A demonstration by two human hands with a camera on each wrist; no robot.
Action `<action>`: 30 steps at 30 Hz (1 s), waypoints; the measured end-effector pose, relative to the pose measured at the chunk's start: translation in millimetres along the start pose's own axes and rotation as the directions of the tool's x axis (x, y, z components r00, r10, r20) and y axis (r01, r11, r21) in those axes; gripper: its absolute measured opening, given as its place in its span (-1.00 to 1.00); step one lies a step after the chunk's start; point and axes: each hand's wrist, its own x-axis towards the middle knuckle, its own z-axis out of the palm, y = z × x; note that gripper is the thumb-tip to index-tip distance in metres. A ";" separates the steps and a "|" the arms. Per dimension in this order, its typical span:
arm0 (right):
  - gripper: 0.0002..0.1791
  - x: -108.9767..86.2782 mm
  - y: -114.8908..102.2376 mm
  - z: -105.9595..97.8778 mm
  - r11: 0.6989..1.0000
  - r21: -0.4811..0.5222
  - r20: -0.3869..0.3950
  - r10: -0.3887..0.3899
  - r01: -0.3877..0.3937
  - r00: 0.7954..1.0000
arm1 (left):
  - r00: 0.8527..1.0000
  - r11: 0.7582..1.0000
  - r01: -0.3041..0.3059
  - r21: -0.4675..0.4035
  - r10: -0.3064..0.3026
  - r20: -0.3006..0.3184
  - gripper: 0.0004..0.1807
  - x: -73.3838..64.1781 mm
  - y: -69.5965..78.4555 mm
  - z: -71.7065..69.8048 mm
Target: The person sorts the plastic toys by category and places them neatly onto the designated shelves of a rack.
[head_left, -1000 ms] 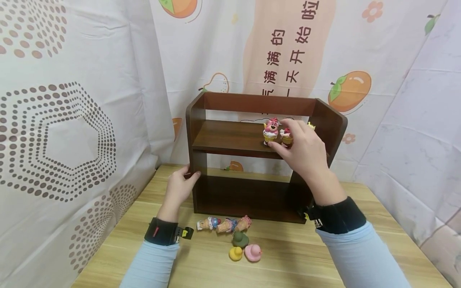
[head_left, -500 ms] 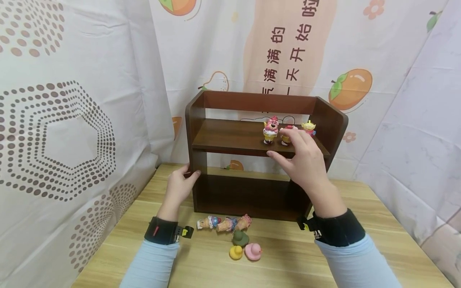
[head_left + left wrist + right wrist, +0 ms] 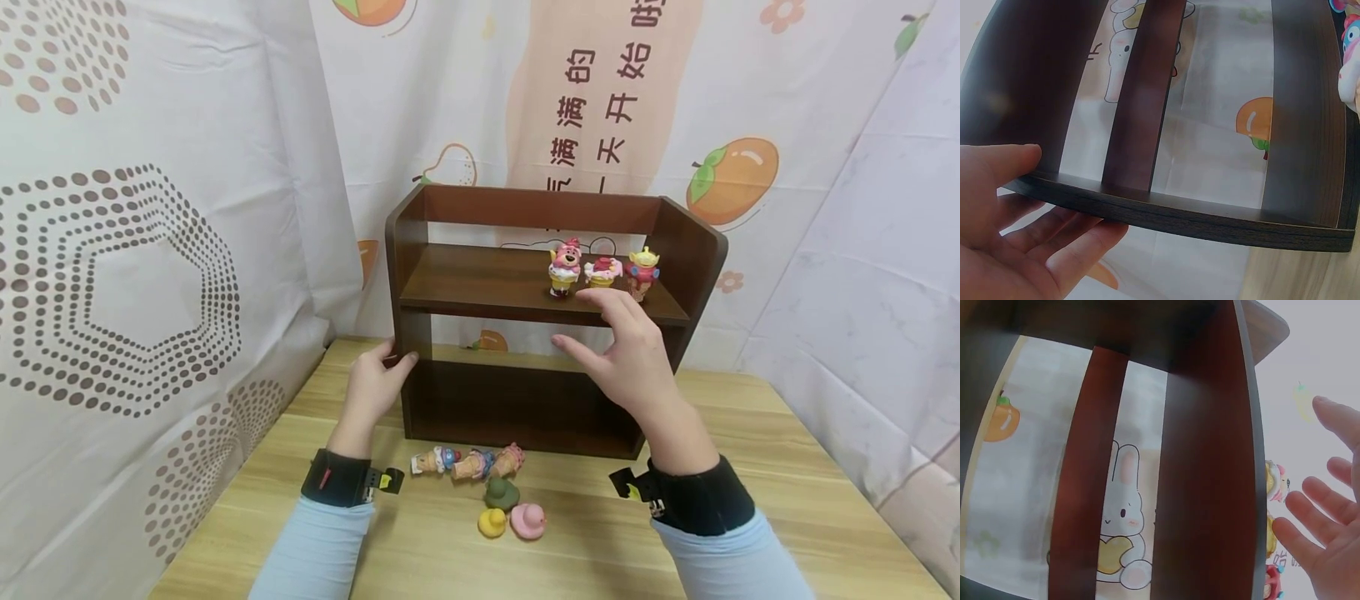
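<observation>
My left hand point(image 3: 377, 385) grips the left side panel of a dark brown two-tier shelf point(image 3: 491, 312), thumb on one face and fingers on the other, as the left wrist view also shows. My right hand point(image 3: 630, 354), thumb and fingers spread, is in front of the upper board's right half and holds nothing. Just behind its fingertips stand three toy figures: a pink bear on an ice-cream cup point(image 3: 564, 268), a pink-and-white topped cup point(image 3: 602, 272) partly behind the fingers, and a yellow-headed alien on a cone point(image 3: 642, 273).
Several toys lie on the wooden table point(image 3: 600, 550) before the shelf: three ice-cream cone figures point(image 3: 471, 464) on their sides, a green duck point(image 3: 502, 494), a yellow duck point(image 3: 492, 523) and a pink duck point(image 3: 528, 522). A printed curtain point(image 3: 480, 100) hangs behind.
My right hand has drawn back and down from the middle figure on the upper board, uncovering the alien figure. The left hand has stayed on the side panel.
</observation>
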 end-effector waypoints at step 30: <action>-0.25 -45.1 -2.0 13.0 0.984 0.155 0.127 0.065 -0.085 0.990 | 1.000 1.000 0.013 0.005 -0.013 0.008 -0.42 0.6 1.7 -0.8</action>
